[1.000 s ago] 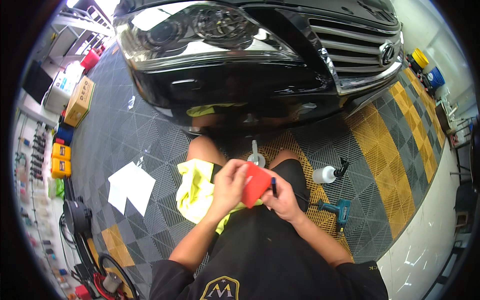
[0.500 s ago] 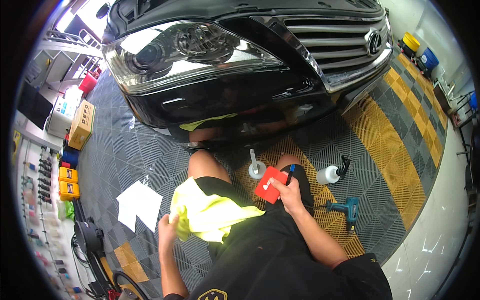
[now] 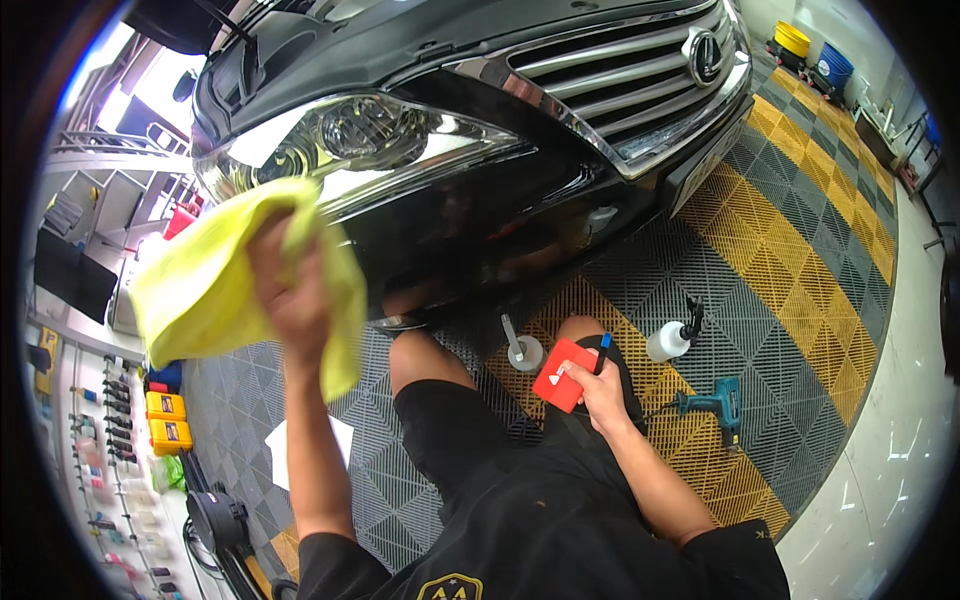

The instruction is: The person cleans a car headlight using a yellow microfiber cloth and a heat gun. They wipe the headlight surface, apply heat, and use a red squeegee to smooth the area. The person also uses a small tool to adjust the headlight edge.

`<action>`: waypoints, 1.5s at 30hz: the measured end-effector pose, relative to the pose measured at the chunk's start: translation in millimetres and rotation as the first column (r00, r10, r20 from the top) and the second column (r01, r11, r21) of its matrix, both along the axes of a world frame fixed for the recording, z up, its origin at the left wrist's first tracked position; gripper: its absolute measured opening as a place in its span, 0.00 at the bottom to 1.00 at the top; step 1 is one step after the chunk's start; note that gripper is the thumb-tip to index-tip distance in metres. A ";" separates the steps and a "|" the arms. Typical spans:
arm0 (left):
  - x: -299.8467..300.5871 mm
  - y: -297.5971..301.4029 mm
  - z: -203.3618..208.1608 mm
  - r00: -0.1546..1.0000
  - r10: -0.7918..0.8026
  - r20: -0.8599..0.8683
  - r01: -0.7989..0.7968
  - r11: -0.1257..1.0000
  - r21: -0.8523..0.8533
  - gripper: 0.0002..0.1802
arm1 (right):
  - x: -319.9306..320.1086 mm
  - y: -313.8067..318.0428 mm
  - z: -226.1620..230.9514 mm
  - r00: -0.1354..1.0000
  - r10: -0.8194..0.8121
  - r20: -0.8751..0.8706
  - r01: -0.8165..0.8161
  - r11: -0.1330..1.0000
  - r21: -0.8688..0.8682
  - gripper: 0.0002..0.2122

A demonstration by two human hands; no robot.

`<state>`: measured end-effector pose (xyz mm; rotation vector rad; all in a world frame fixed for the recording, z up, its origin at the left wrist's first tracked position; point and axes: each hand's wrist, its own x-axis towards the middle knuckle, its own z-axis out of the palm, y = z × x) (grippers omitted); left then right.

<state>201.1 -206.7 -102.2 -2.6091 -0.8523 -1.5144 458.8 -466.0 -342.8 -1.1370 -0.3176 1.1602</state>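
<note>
A yellow cloth [image 3: 195, 305] hangs from my left hand [image 3: 290, 285], which is raised by the left end of the car's headlight [image 3: 380, 130]. Hand and cloth are blurred by motion and hide part of the lamp; I cannot tell whether the cloth touches it. Over my right thigh, my right hand [image 3: 602, 398] grips a flat red card [image 3: 562, 376], its thumb on top. A dark pen-like tool with a blue end [image 3: 604, 350] sticks up from the same hand. Below the headlight is the glossy black bumper [image 3: 470, 220].
A white spray bottle [image 3: 668, 342] and a blue-green power tool [image 3: 722, 402] are on the floor to my right. A round pale tool with a handle [image 3: 525, 352] is between my knees. White paper [image 3: 340, 440] lies left, near yellow cases [image 3: 168, 420].
My left hand has lifted the yellow cloth from my lap up and left toward the headlight. My right hand keeps its grip on the red card. The view has shifted slightly.
</note>
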 end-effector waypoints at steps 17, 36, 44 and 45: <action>257.8 -4.7 -187.6 0.928 -0.101 -0.359 0.158 0.979 0.131 0.29 | 0.5 -48.8 -30.7 0.972 -0.229 -0.053 0.222 0.970 -0.102 0.03; 187.2 16.3 -28.9 0.979 0.097 -0.180 -0.102 0.995 -0.018 0.30 | 15.6 -84.5 -31.6 0.959 -0.281 -0.046 0.270 0.948 -0.167 0.03; 312.8 -27.4 -92.0 0.883 -0.257 -0.392 0.226 0.966 -0.124 0.30 | 17.2 -64.5 -21.8 0.955 -0.283 -0.091 0.274 0.957 -0.098 0.05; 317.7 -32.9 -104.8 0.855 -0.287 -0.431 0.263 0.958 -0.116 0.30 | 15.7 -62.5 -18.8 0.959 -0.269 -0.093 0.260 0.961 -0.094 0.06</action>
